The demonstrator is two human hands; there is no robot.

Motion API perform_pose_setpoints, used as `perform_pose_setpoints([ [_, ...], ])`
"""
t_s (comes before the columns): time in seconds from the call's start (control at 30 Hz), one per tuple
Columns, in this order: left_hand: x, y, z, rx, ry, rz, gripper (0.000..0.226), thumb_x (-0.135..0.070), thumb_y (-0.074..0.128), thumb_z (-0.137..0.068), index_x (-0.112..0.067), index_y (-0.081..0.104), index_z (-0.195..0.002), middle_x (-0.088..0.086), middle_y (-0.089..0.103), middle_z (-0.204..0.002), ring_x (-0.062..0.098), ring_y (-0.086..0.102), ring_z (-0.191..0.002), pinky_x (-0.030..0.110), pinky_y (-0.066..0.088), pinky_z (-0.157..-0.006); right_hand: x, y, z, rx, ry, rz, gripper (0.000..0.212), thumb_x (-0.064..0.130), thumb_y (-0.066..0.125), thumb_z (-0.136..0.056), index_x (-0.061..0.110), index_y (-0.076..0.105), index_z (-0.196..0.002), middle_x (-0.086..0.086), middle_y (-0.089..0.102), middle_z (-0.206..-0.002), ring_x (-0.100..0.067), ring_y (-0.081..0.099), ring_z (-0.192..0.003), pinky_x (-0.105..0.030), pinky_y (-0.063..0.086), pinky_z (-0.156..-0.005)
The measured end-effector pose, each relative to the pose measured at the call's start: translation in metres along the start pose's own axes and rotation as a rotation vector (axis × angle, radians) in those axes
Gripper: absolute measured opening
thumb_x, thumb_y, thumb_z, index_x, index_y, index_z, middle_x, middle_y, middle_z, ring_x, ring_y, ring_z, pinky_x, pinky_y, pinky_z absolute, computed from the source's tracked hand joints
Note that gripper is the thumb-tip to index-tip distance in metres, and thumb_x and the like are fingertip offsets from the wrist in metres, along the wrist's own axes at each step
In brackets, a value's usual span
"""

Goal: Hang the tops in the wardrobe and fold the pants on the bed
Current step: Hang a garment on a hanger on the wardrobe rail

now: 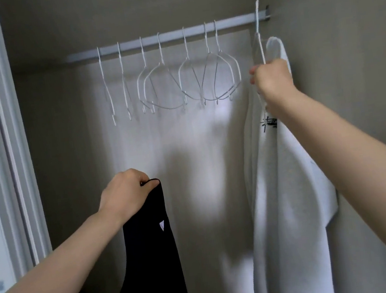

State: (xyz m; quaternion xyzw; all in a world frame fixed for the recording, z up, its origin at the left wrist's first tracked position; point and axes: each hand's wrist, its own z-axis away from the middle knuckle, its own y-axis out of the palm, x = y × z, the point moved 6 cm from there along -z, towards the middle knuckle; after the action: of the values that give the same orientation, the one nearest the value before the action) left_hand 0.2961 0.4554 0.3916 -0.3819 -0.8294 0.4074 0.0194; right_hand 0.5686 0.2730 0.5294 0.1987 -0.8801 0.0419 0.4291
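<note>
- Wardrobe (46, 130): open, with its back panel ahead of both hands, so the rail can be reached directly.
- White top (286, 183): hangs below and just behind the right hand, against the wardrobe's right wall. It is on a hanger whose hook rises above the rail end, judged as being set on or lifted from the rail.
- Black garment (154, 253): hangs straight down from the left hand, low and clear of the rail. Judged as kept aside while the white top is dealt with. Top or pants cannot be told.
- Rail (173, 35): above both hands, carrying a row of empty hangers (189, 83) between the hands and higher, free for further tops.
- Right hand (272, 78): raised, fingers closed round the white hanger wire (261, 38) at the garment's neck.
- Left hand (125, 191): lower, fingers curled tight on the black garment's top edge.
</note>
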Motion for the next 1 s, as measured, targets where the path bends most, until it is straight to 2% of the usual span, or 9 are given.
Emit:
perform_pose_setpoints([
  [0.13,0.001,0.004,0.027,0.047,0.065,-0.080,0.045,-0.051,0.054,-0.093,-0.022,0.057,-0.059,0.005,0.061,-0.071,0.032,0.061,-0.075,0.034,0.050,-0.064,-0.026,-0.027,0.049,0.060,0.007,-0.045,0.024,0.021,0.040,-0.092,0.012,0.059,-0.102,-0.007,0.058,-0.093,-0.020,0.046,-0.073,-0.032,0.037,-0.065],
  [0.27,0.015,0.013,0.042,0.089,0.051,-0.101,0.045,-0.050,0.052,-0.095,-0.017,0.062,-0.065,0.008,0.062,-0.075,0.034,0.061,-0.077,0.035,0.050,-0.065,-0.045,-0.050,0.104,0.116,0.127,-0.121,0.021,0.032,0.038,-0.098,0.031,0.058,-0.093,0.002,0.061,-0.091,-0.016,0.053,-0.076,-0.029,0.035,-0.058],
  [0.33,0.023,0.017,0.045,0.109,0.019,-0.058,0.046,-0.046,0.055,-0.095,-0.016,0.060,-0.060,0.009,0.061,-0.070,0.034,0.061,-0.073,0.035,0.048,-0.063,-0.055,-0.058,0.132,0.169,0.215,-0.130,0.024,0.035,0.037,-0.099,0.035,0.060,-0.091,0.003,0.063,-0.095,-0.018,0.058,-0.085,-0.036,0.040,-0.063],
  [0.43,0.034,0.021,0.046,0.106,-0.055,0.038,0.052,-0.039,0.061,-0.093,-0.010,0.053,-0.050,0.013,0.056,-0.058,0.034,0.058,-0.065,0.035,0.046,-0.060,-0.065,-0.067,0.170,0.279,0.350,-0.135,0.026,0.035,0.037,-0.101,0.033,0.062,-0.096,-0.001,0.065,-0.096,-0.022,0.064,-0.095,-0.048,0.051,-0.074],
  [0.5,0.041,0.025,0.049,0.119,-0.128,0.089,0.048,-0.038,0.065,-0.090,-0.002,0.062,-0.058,0.021,0.059,-0.062,0.036,0.060,-0.069,0.036,0.047,-0.064,-0.073,-0.076,0.191,0.354,0.461,-0.177,0.028,0.033,0.037,-0.102,0.026,0.064,-0.102,-0.006,0.064,-0.092,-0.026,0.066,-0.093,-0.053,0.054,-0.074],
  [0.67,0.057,0.036,0.061,0.165,-0.267,0.188,0.045,-0.038,0.068,-0.086,0.001,0.065,-0.064,0.028,0.065,-0.077,0.034,0.062,-0.075,0.033,0.045,-0.069,-0.090,-0.095,0.228,0.602,0.735,-0.365,0.029,0.033,0.044,-0.099,0.019,0.067,-0.110,-0.011,0.064,-0.078,-0.029,0.070,-0.070,-0.044,0.055,-0.063],
  [0.83,0.065,0.038,0.061,0.137,-0.298,0.215,0.046,-0.039,0.066,-0.087,0.003,0.068,-0.070,0.026,0.067,-0.078,0.034,0.063,-0.074,0.035,0.048,-0.069,-0.087,-0.105,0.239,0.882,0.752,-0.495,0.038,0.036,0.056,-0.085,0.017,0.068,-0.116,-0.008,0.057,-0.067,-0.022,0.055,-0.055,-0.043,0.049,-0.063],
  [0.93,0.068,0.038,0.058,0.127,-0.309,0.233,0.044,-0.041,0.067,-0.086,0.000,0.072,-0.070,0.021,0.067,-0.074,0.033,0.064,-0.078,0.034,0.048,-0.069,-0.084,-0.105,0.248,1.063,0.719,-0.516,0.041,0.036,0.051,-0.090,0.016,0.062,-0.124,-0.009,0.052,-0.064,-0.021,0.046,-0.053,-0.042,0.045,-0.061],
  [1.0,0.069,0.038,0.058,0.129,-0.334,0.260,0.047,-0.042,0.069,-0.085,-0.002,0.068,-0.061,0.017,0.061,-0.062,0.028,0.058,-0.065,0.032,0.042,-0.060,-0.084,-0.105,0.251,1.134,0.702,-0.510,0.041,0.036,0.045,-0.094,0.017,0.059,-0.127,-0.010,0.050,-0.063,-0.021,0.042,-0.052,-0.041,0.044,-0.061],
])
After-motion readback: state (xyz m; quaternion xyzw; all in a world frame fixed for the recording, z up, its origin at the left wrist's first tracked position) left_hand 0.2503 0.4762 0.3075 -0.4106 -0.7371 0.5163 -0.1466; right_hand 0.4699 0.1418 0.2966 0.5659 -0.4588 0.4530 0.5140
